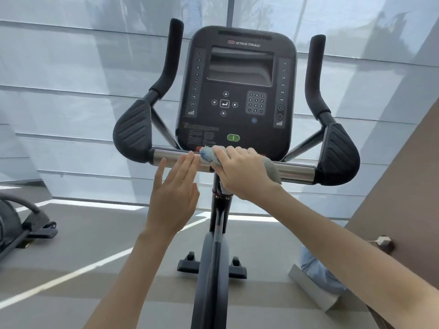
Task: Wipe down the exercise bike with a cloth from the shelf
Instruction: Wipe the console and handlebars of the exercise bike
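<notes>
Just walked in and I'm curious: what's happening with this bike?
A person is wiping the Star Trac exercise bike. Their right hand holds a grey-blue cloth against the chrome handlebar, just below the console. The left hand is open, fingers straight, near the bar and holding nothing.

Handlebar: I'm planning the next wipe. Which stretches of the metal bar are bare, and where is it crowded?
Bare: from the left pad to the left hand, and from the cloth to the right pad. Crowded: mid-bar below the console, where the right hand grips the cloth.
</notes>
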`<state>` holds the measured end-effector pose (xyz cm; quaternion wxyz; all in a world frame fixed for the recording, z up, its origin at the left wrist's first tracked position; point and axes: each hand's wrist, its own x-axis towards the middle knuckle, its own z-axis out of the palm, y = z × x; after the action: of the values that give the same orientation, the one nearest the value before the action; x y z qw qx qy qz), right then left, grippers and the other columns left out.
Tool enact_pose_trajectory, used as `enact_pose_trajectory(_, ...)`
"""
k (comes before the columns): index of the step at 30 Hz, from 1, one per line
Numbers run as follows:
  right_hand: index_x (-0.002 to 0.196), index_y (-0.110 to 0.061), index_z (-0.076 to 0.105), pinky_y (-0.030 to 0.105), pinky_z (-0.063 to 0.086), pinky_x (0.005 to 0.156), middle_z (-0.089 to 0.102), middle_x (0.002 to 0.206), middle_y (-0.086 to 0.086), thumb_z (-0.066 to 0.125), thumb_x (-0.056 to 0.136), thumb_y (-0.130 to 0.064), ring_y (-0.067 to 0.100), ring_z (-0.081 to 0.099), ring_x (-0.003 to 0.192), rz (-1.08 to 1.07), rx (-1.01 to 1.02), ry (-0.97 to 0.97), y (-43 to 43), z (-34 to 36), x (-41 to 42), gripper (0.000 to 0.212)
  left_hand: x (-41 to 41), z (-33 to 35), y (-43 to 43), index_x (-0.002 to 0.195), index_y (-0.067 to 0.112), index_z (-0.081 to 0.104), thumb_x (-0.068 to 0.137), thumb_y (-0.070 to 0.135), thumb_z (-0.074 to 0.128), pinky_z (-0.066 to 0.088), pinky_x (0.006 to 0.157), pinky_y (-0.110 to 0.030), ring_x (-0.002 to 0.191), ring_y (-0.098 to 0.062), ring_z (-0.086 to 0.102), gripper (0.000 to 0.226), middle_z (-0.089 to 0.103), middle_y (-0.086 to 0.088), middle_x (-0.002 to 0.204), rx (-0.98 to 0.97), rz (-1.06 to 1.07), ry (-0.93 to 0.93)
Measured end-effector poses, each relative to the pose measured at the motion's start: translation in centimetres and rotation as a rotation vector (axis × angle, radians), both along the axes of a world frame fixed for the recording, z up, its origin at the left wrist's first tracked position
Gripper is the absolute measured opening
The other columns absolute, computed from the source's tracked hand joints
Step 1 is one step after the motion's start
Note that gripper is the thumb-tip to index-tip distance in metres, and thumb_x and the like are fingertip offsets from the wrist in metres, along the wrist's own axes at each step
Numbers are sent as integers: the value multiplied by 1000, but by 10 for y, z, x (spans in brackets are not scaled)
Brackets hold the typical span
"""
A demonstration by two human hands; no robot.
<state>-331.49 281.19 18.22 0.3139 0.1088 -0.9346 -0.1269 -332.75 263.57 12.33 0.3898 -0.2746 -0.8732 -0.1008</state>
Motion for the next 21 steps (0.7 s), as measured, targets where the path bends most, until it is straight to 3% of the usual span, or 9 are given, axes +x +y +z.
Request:
enact_pose_trajectory(4, 140, -10, 42, 44, 45, 86, 60, 118, 13, 39, 97, -33, 32, 57, 104, -20, 104, 93, 13, -19, 16, 49, -3, -3, 0, 143, 5, 39, 93, 16, 35, 18, 117, -50, 139, -21, 35, 51, 41, -9, 148, 10, -17, 35)
enact_pose_trajectory(7, 143, -11, 38, 53, 37, 101, 51, 134, 16, 41, 93, -24, 33, 48, 123, -77, 191, 193, 32, -39, 32, 51, -5, -7, 2, 143, 5, 40, 92, 12, 39, 16, 117, -50, 139, -20, 35, 51, 41, -8, 148, 39, -16, 61)
enact_pose_trajectory(12, 144, -11, 36, 54, 37, 101, 50, 135, 16, 44, 94, -29, 33, 50, 121, -147, 149, 277, -5, -45, 10, 53, -10, -11, 0, 142, 6, 42, 91, 11, 40, 15, 117, -50, 139, -19, 34, 52, 42, -7, 147, 52, -21, 85)
enact_pose_trajectory(16, 142, -13, 40, 51, 40, 100, 51, 137, 14, 45, 93, -21, 32, 51, 122, -100, 202, 355, 0, -50, 2, 49, -13, -15, -1, 143, 7, 41, 92, 14, 36, 14, 117, -52, 139, -18, 34, 52, 42, -6, 147, 55, -17, 92)
enact_pose_trajectory(21, 145, -22, 32, 53, 24, 110, 42, 145, 10, 30, 92, -9, 34, 41, 132, -107, 377, 410, 56, -69, 29, 55, -14, -18, 2, 142, 8, 42, 91, 13, 38, 15, 116, -51, 138, -18, 36, 52, 43, -6, 147, 106, -23, 131)
